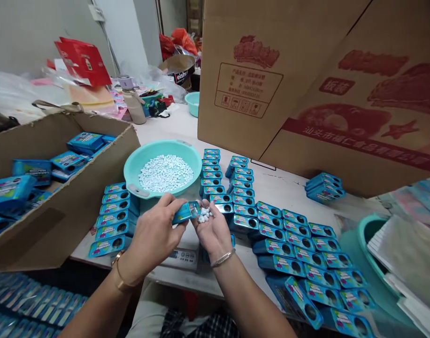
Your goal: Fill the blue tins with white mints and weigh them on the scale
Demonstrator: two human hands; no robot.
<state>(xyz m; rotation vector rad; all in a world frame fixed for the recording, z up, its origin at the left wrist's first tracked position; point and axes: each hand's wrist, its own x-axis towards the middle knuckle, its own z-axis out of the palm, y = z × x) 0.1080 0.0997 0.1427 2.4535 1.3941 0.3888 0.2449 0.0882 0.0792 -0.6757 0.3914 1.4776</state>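
Note:
My left hand [155, 227] grips a blue tin [183, 213] between thumb and fingers, tipped on its side so its end faces my other palm. Palm up and cupped, my right hand [215, 232] holds a small heap of white candies [204, 215] against the tin's end. Just beyond both hands, a turquoise basin [132, 162] contains many more white candies [165, 172]. Beneath my hands is a white digital scale [185, 259], partly covered by them. Rows of upright blue tins [243, 209] with dark round holes in their tops stand to the right of my hands.
A short row of tins [112, 220] stands left of the basin. The open cardboard box [60, 225] at left holds loose tins. A large printed carton [306, 94] walls off the back right. At the right edge sits a turquoise tub [364, 234]; a flask [133, 103] stands behind.

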